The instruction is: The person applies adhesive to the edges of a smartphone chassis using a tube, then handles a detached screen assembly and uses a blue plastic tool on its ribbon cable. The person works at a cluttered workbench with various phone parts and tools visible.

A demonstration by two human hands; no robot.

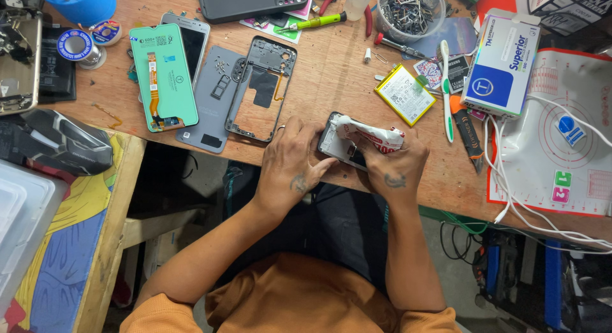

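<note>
Wooden counter [331, 72] seen from above, its near edge running beneath the person's forearms. Lying directly on it: a green-backed display panel [163, 77], a grey back cover [213, 97], an open phone mid-frame [261, 87], a dark phone [252, 3] at the far edge, a yellow-edged battery [405, 94], a white toothbrush [445, 91], a yellow-handled screwdriver [315, 22], a clear tub [410, 13] of what appear to be small metal parts, a white-and-blue box [503, 62], and a white mat [561, 142] with red markings.

count on worktop [331, 72]: 1 teal-backed screen panel [163, 76], 1 grey back cover [213, 97], 1 bare mid-frame [260, 87], 1 yellow-edged battery [405, 94], 1 white carton [502, 62], 1 clear tub of small metal parts [408, 13], 1 green-handled screwdriver [315, 22], 2 hands.
</note>
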